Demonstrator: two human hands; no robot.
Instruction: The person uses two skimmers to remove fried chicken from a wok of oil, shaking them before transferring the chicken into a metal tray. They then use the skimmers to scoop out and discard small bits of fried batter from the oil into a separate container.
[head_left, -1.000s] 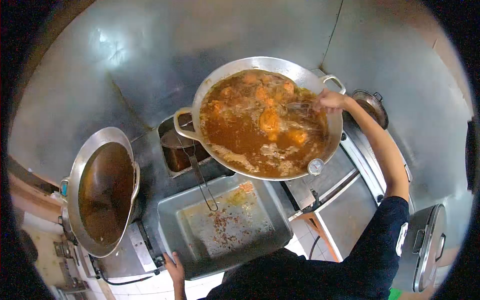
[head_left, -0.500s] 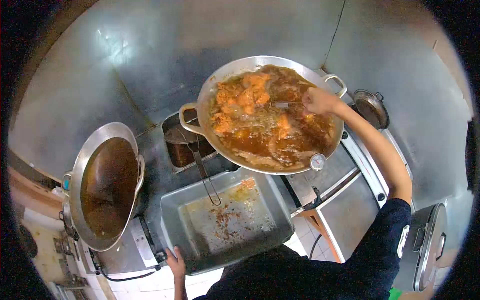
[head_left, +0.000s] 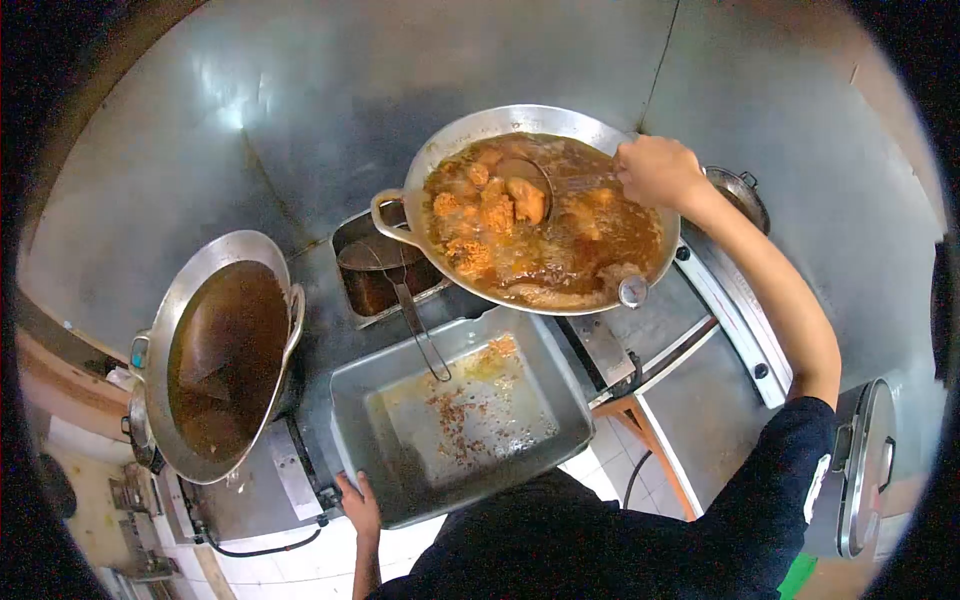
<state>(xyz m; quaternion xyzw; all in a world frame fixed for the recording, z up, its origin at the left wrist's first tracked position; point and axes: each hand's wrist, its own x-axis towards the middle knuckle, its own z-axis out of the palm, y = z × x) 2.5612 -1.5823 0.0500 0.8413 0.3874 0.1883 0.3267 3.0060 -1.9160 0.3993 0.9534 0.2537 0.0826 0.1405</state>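
Observation:
My right hand (head_left: 658,172) is closed around the handle of a skimmer (head_left: 548,183) over the large wok (head_left: 560,118). The skimmer's round head dips among golden-orange battered fried pieces (head_left: 497,212) in bubbling brown oil (head_left: 570,260). One larger piece lies against the skimmer's rim. A dial thermometer (head_left: 633,291) sits at the wok's front right edge. Down at the near left corner of a grey tub (head_left: 375,490), my left hand (head_left: 362,505) grips the rim, its fingers partly showing. Brown crumbs (head_left: 455,425) and oily residue lie on the tub's floor.
A second wok (head_left: 225,245) of dark oil stands at left. Behind the tub, a wire-handled strainer (head_left: 405,300) rests across a square metal container (head_left: 350,310) and the tub. A small pan (head_left: 740,195) and a lidded pot (head_left: 865,470) are at right.
My right hand has risen slightly and moved right with the skimmer, whose round head now shows among the pieces. The pieces have shifted in the oil. My left hand stays at the tub.

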